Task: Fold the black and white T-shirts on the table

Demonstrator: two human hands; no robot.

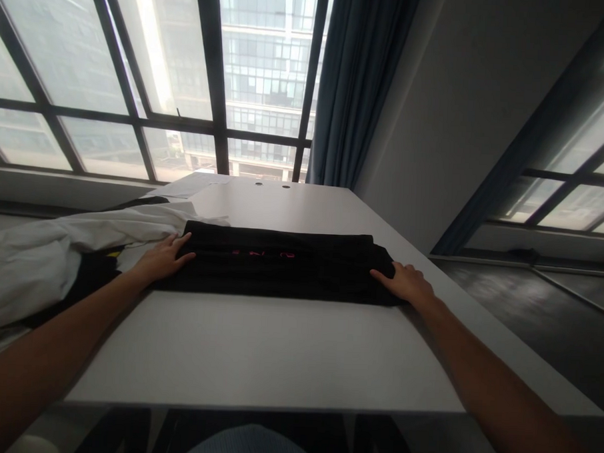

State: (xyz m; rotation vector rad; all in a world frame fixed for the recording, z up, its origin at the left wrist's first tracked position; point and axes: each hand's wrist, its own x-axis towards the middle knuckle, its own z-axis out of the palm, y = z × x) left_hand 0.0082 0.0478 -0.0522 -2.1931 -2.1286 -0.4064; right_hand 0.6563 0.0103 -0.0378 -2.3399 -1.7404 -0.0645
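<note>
A black cloth with small pink-red markings (280,269) lies folded into a long flat strip across the white table (276,352). At its left end is my left hand (163,257), thumb and fingers apart, resting on the fabric's edge. My right hand (404,282) touches the opposite end, its thumb on top of the cloth and its other fingers along the outer edge, partly hidden. Both hands look spread rather than closed round the fabric.
White and black garments (66,243) are heaped at the table's left side. Papers (191,183) lie at the back left. Two dark round holes are near the far edge. Windows and a blue curtain (361,89) stand beyond.
</note>
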